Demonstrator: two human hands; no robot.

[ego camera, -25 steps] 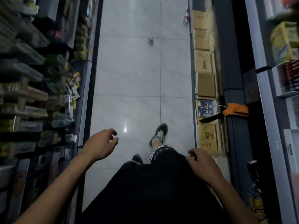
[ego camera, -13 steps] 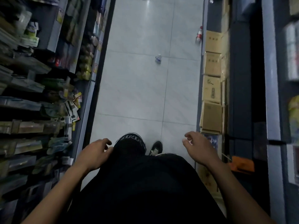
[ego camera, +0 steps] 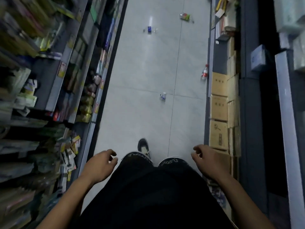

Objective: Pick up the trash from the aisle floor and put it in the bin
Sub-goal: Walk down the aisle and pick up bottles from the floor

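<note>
Trash lies scattered on the grey tiled aisle floor ahead. Nearest is a small clear bottle (ego camera: pixel 163 96) with a blue label, mid-aisle. A red-labelled bottle (ego camera: pixel 204 72) lies by the right shelf base. Farther off are a blue-labelled clear bottle (ego camera: pixel 149 29) and a green and red wrapper (ego camera: pixel 185 16). My left hand (ego camera: pixel 100 166) and my right hand (ego camera: pixel 208 160) hang at hip height with loosely curled fingers, holding nothing. No bin is in view.
Stocked shelves (ego camera: pixel 49 83) line the left side of the aisle. Cardboard boxes (ego camera: pixel 219 106) stand in a row along the dark right shelving. My legs in black shorts and one shoe (ego camera: pixel 143 147) fill the lower middle.
I have walked forward down the aisle and the view has tipped up; the clear bottle is nearer and two more pieces of trash have come into view. Both hands stay empty at my sides.
</note>
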